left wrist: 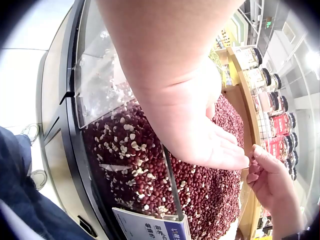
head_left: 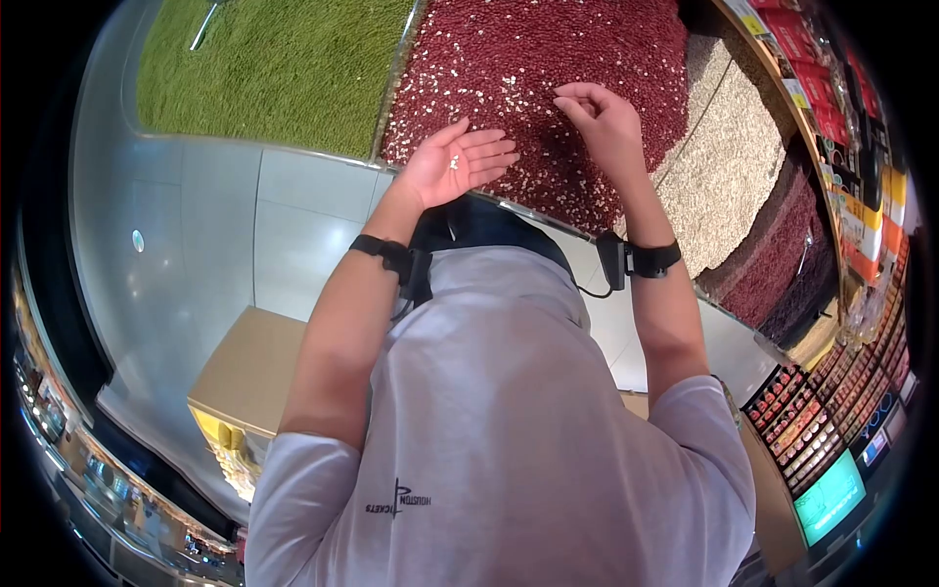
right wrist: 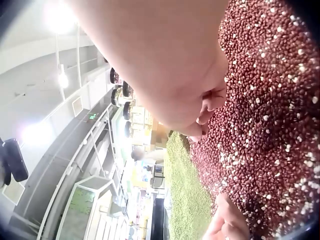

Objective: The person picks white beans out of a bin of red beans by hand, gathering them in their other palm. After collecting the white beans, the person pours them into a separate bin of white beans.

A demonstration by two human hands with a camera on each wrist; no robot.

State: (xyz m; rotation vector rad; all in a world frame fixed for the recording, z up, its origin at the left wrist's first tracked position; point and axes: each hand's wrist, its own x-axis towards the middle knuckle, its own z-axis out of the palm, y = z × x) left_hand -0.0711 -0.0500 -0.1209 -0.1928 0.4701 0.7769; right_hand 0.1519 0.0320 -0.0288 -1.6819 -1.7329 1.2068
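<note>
My left hand [head_left: 460, 164] is held palm up over the near edge of a bin of dark red beans [head_left: 587, 44], fingers straight. A few small white pieces [head_left: 454, 162] lie on its palm. To its right, my right hand [head_left: 604, 122] hovers above the beans with its fingers curled and the thumb close to the fingertips; nothing shows between them. White pieces are scattered among the red beans [right wrist: 270, 115]. In the left wrist view, my right hand [left wrist: 272, 180] is just beyond the fingertips of my left hand [left wrist: 200, 140].
Green beans [head_left: 284, 68] fill the bin on the left, with a metal scoop handle [head_left: 203, 27] at its top. Cream-coloured grains [head_left: 724, 176] lie to the right, beside shelves of packages. A printed sign [left wrist: 150, 225] stands at the bin's front. Jars [left wrist: 272, 100] line a shelf.
</note>
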